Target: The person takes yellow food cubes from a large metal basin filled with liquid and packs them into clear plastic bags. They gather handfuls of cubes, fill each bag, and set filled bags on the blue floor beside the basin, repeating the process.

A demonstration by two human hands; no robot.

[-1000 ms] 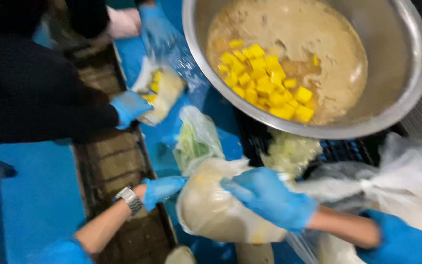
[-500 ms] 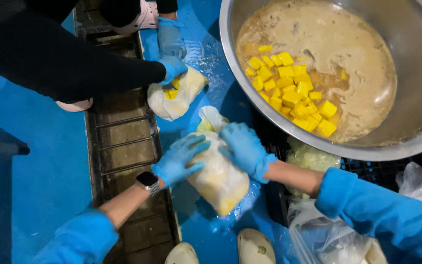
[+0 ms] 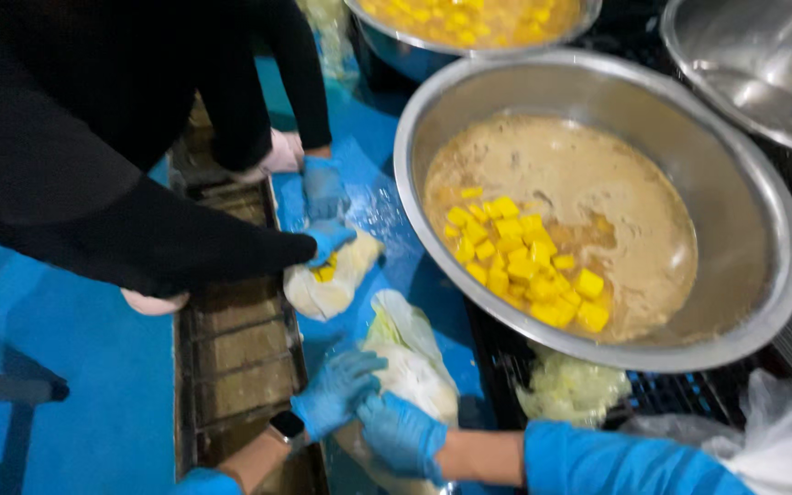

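Fingers of both my gloved hands are curling closed around a filled plastic bag (image 3: 410, 385), so neither hand is spread open: my left hand (image 3: 336, 392) is cupping its left flank and my right hand (image 3: 402, 435) is gripping its near end from below. I am taking the big steel bowl (image 3: 598, 211) of pale sauce and yellow cubes (image 3: 524, 261) as my landmark. The bag is lying on the blue surface (image 3: 93, 367) just beside the bowl's near-left rim, and its long axis is running from my hands up toward that rim, with the loose crumpled mouth pointing away from me, toward the bowl.

I am judging that I am in the middle of gathering and squeezing the bag's contents down, and the next move is calling for a firm pinch at the neck without letting the filling ooze out.

Farther left of the bowl, another person's blue-gloved hands (image 3: 327, 215) are working a second bag (image 3: 332, 280) holding yellow pieces. Under the bowl's near edge, a wad of crumpled plastic (image 3: 570, 390) is sitting on a dark crate.
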